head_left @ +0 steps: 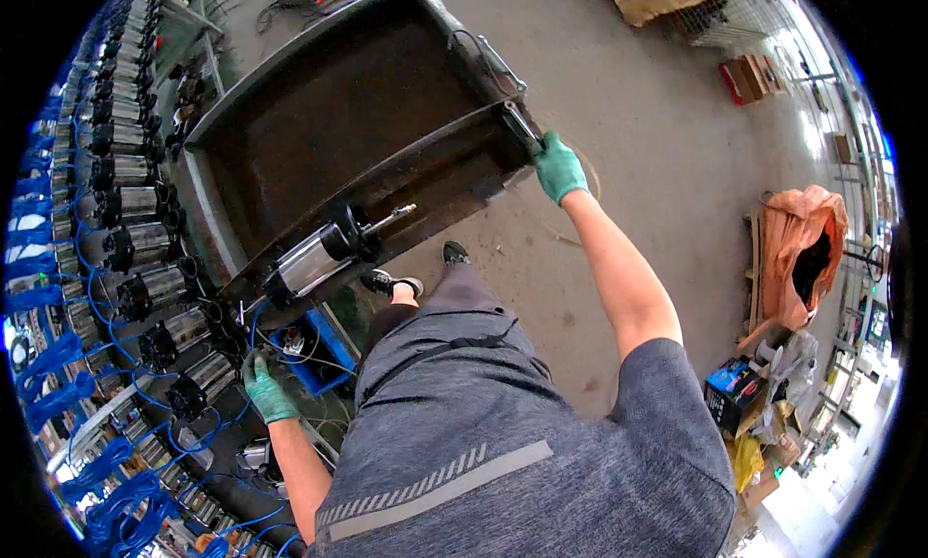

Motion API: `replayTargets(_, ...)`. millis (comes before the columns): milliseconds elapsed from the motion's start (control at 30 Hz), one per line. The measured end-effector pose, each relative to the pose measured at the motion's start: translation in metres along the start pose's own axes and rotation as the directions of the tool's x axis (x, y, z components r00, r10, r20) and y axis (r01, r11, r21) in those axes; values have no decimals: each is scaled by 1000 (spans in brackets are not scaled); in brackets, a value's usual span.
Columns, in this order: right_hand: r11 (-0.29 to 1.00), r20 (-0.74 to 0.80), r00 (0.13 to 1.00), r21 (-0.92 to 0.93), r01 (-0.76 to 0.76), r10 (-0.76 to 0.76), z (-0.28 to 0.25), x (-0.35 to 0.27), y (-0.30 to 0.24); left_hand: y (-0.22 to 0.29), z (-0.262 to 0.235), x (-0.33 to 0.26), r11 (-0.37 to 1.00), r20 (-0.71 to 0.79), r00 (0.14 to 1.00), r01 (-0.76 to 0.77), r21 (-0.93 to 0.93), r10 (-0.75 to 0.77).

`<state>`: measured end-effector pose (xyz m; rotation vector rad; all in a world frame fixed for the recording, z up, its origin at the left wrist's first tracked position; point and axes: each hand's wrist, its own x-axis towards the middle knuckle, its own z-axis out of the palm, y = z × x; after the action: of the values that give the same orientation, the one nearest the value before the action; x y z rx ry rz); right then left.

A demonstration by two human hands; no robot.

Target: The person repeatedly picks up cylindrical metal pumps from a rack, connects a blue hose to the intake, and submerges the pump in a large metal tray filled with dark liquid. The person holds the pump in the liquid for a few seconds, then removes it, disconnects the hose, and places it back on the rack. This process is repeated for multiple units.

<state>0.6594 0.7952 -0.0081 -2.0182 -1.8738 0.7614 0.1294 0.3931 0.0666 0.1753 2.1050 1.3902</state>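
Note:
A silver pump-like cylinder (311,260) with black end caps lies along the near ledge of a dark metal tank (215,210). A thin metal rod with a brass-coloured tip (394,216) sticks out of its right end. From its left end a blue cable (255,328) runs down to my left hand (269,392), gloved in green, whose fingers are closed around it. My right hand (560,167), also in a green glove, grips a dark hand tool with a metal shaft (522,123) at the tank's right corner. Its exact kind is unclear.
Rows of similar silver-and-black cylinders (130,205) with coiled blue cables (53,365) fill the left side. Below the tank stands a blue crate (314,369). An orange sack (802,253) and a black box (735,394) are at the right. A thin hose (592,176) trails by my right hand.

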Motion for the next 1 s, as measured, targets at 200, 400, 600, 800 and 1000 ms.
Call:
replayTargets(200, 988, -166, 975, -69, 139, -149, -27, -25, -33, 7, -14, 21, 823, -135, 955, -149, 548, 263)
replayTargets(400, 841, 67, 865, 283, 462, -497, -6, -94, -181, -5, -27, 57, 587, -27, 948, -174, 791, 317)
replayTargets(600, 728, 457, 641, 20, 685, -616, 44, -138, -297, 10, -24, 78, 226, 179, 921, -267, 937, 346)
replayTargets(800, 673, 638, 540, -46, 739, -549, 59, -116, -323, 6, -12, 81, 231, 217, 929, -292, 928, 300)
replayTargets(1000, 876, 615, 641, 195, 441, -459, 17, -66, -313, 53, -15, 67, 298, 351, 903, -274, 914, -248)
